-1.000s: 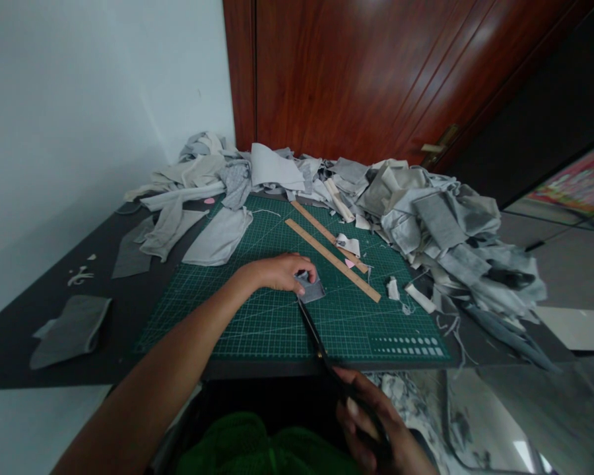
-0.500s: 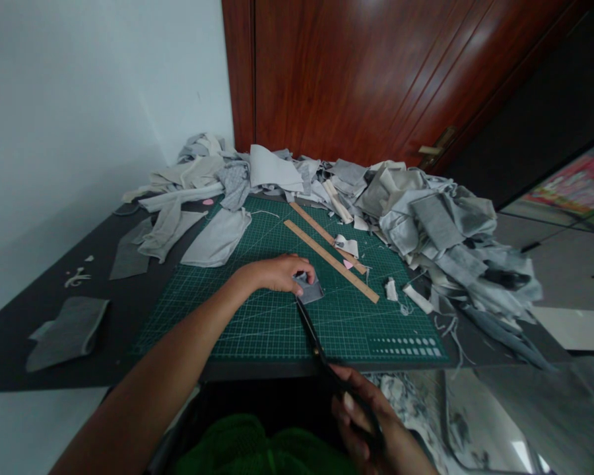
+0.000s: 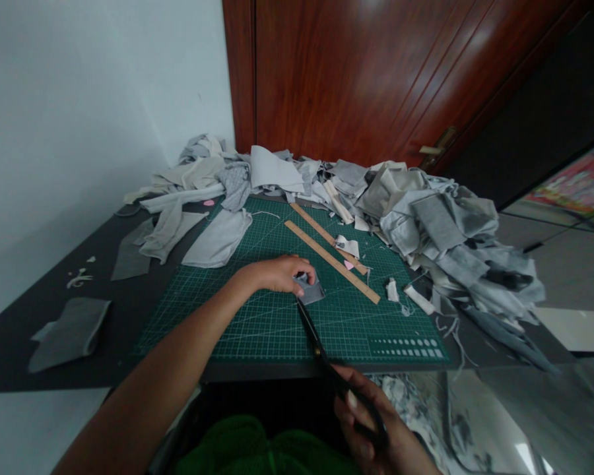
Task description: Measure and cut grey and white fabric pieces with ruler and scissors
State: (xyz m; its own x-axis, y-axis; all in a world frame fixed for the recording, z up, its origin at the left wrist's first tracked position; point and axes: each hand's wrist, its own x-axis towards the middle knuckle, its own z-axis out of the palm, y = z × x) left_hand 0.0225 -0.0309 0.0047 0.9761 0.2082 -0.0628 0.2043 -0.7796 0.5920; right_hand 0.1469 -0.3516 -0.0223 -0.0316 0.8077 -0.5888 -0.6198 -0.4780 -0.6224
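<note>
On the green cutting mat [image 3: 257, 330], my left hand [image 3: 284, 274] pinches a small piece of grey fabric [image 3: 314, 290] between thumb and curled fingers. Part of that piece is hidden under the hand. My right hand [image 3: 369, 415] grips the handles of a pair of black scissors [image 3: 319, 353]. Their blades point away from me, and the tips touch or lie very near the fabric's near edge, just below my left thumb. Whether the blades are parted is too small to tell.
Two wooden rulers [image 3: 331, 260] lie slanted on the mat. Heaps of grey and cream fabric scraps [image 3: 440, 224] line the table's back and right side. A folded grey cloth [image 3: 72, 333] rests at the left, near the front edge. Behind stands a brown wooden door [image 3: 336, 79].
Both hands, the scissors and the fabric hold nearly the same places. The whole view has shifted very slightly.
</note>
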